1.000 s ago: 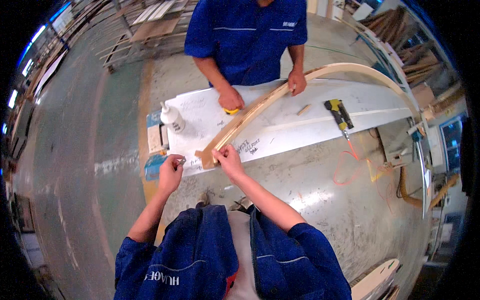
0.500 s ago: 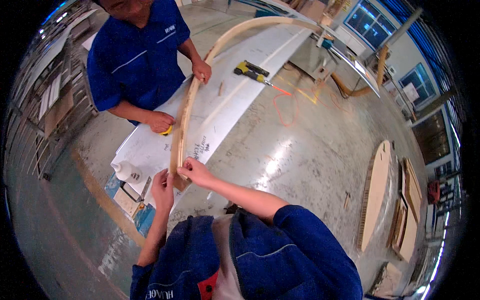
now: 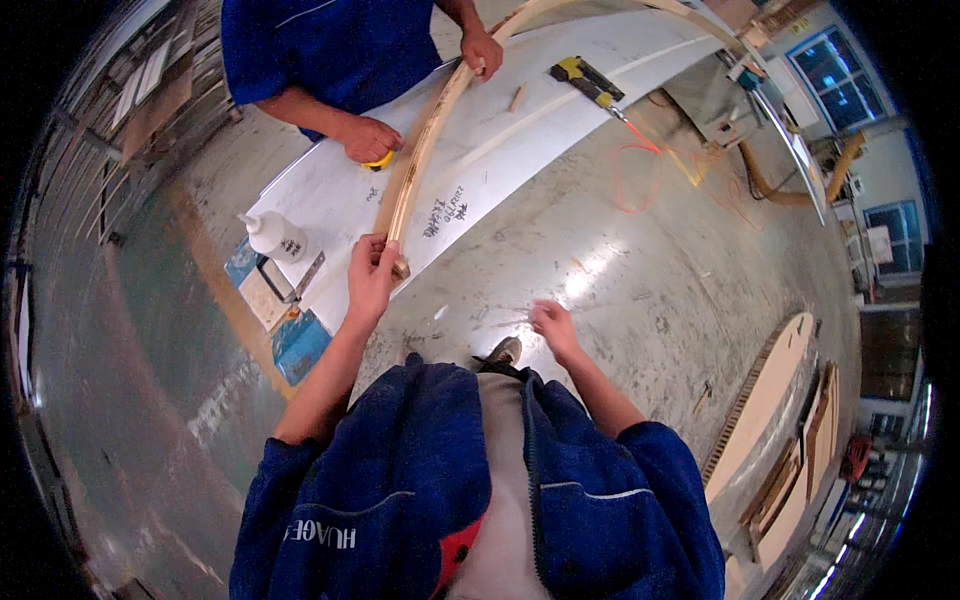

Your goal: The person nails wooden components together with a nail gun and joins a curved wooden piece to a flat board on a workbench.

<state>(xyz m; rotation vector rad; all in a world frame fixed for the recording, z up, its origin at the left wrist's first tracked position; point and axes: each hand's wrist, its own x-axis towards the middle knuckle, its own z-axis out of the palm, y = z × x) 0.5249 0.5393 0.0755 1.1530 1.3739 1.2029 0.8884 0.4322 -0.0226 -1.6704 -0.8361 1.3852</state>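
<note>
A long curved wooden strip [image 3: 424, 142] stands on edge on the white-topped table [image 3: 510, 165]. My left hand [image 3: 370, 272] is closed round its near end, thumb and fingers on either side. Off to the right, over the floor, my right hand [image 3: 553, 328] is away from the strip with its fingers curled together. A faint streak shows beside its fingertips, too blurred to tell what it is. Across the table, a co-worker's hand [image 3: 481, 54] grips the strip farther along. The co-worker's other hand [image 3: 372, 138] rests by a yellow tape measure [image 3: 380, 161].
A white squeeze bottle [image 3: 275, 238] stands at the table's left corner near a blue item [image 3: 300, 345]. A yellow-black nail gun [image 3: 588, 80] with an orange hose [image 3: 640, 135] lies toward the far edge. Curved wooden panels [image 3: 765, 400] lie on the floor at right.
My right hand has let go of the strip's end and moved right, away from the table. My left hand has shifted onto the strip's end. The view has shifted.
</note>
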